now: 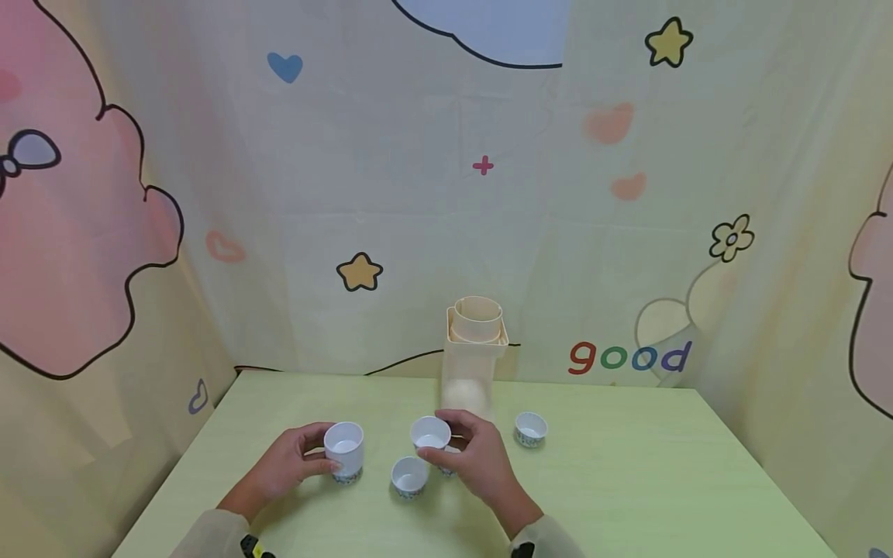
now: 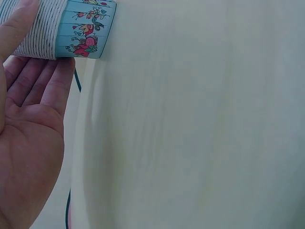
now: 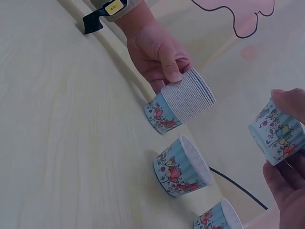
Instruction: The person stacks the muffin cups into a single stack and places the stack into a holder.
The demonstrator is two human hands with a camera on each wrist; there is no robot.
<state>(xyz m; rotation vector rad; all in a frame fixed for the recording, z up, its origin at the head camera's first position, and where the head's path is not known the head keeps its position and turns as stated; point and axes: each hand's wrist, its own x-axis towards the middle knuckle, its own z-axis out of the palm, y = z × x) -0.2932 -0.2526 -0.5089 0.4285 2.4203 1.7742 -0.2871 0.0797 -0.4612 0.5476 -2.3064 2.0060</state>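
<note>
My left hand (image 1: 289,461) grips a stack of nested paper cups (image 1: 345,451). In the left wrist view the stack (image 2: 86,28) shows many white rims and a light blue floral side. Between thumb and fingers, my right hand (image 1: 477,457) holds a single paper cup (image 1: 430,434) by its side, mouth up. The same cup (image 3: 279,131) hangs raised in the right wrist view. One paper cup (image 1: 408,477) stands upright between the hands. Another (image 1: 448,470) is mostly hidden under the held cup and right fingers.
Right of my right hand, another upright paper cup (image 1: 531,430) stands on the pale green table (image 1: 642,480). Behind the hands is a tall cream-coloured holder (image 1: 469,376) with a round open top. A printed curtain (image 1: 418,194) hangs along the back and sides.
</note>
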